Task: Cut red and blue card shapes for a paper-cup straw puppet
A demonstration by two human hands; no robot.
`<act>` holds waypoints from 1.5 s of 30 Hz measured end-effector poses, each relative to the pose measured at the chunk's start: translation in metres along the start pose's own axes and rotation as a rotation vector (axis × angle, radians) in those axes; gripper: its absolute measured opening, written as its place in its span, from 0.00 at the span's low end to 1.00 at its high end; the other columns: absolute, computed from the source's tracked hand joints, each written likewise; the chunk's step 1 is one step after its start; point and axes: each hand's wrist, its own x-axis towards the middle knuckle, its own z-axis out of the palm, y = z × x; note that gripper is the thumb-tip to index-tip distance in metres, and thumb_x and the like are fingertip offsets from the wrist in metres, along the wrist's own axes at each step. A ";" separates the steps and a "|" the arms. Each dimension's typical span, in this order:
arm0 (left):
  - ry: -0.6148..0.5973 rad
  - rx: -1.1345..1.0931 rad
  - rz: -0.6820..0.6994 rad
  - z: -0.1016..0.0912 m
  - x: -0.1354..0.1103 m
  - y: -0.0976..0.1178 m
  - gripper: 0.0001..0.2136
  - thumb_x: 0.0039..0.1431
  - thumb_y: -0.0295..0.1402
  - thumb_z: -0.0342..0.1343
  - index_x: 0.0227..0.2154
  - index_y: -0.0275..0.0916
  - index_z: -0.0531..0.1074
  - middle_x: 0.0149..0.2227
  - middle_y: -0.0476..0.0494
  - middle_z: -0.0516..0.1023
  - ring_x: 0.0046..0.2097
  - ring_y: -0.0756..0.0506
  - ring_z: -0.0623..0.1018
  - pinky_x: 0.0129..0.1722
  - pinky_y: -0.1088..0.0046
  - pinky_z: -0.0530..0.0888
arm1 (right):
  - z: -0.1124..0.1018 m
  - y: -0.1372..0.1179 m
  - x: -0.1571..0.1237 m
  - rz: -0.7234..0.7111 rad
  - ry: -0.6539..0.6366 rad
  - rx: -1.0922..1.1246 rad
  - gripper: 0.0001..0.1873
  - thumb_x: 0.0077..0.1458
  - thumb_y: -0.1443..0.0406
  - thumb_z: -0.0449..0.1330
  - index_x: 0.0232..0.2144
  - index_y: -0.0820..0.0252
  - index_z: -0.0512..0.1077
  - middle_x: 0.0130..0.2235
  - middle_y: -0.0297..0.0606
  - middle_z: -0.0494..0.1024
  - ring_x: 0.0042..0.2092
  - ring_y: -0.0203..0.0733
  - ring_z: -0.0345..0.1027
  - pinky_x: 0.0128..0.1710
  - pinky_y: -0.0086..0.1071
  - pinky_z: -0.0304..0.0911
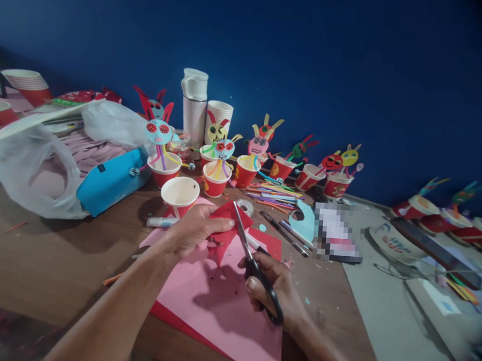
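Wood table point(45, 260) | left hand point(196, 231): fingers pinched on red paper point(225, 229), above pink paper point(215, 316) | right hand point(272, 292): fingers shut on scissors point(255, 267) | risk: blades could nick left fingers if paper slips

Camera log, item one: the view I work from is worn on the person's head, facing forward and down, close above the left hand point(198, 231) and right hand point(277, 290), looking across the wooden table point(54, 261) toward a blue wall point(315, 70).

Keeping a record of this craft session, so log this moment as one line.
left hand: grips red paper / right hand: holds black-handled scissors, blades against the paper / beneath hands: pink paper sheet
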 end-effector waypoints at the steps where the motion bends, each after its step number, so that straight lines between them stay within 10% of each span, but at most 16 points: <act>1: 0.004 -0.008 -0.005 0.000 0.000 0.000 0.07 0.43 0.32 0.58 0.24 0.34 0.69 0.16 0.53 0.64 0.18 0.56 0.63 0.17 0.80 0.60 | 0.000 0.000 0.000 -0.004 -0.006 -0.002 0.19 0.41 0.56 0.62 0.32 0.63 0.64 0.17 0.25 0.63 0.15 0.27 0.56 0.14 0.22 0.55; 45: 0.026 0.069 -0.037 0.002 -0.001 0.001 0.06 0.42 0.31 0.56 0.23 0.32 0.70 0.18 0.50 0.67 0.19 0.54 0.66 0.18 0.78 0.62 | 0.003 -0.003 -0.001 -0.041 -0.055 -0.017 0.22 0.41 0.50 0.60 0.32 0.63 0.65 0.21 0.30 0.64 0.18 0.29 0.57 0.16 0.24 0.57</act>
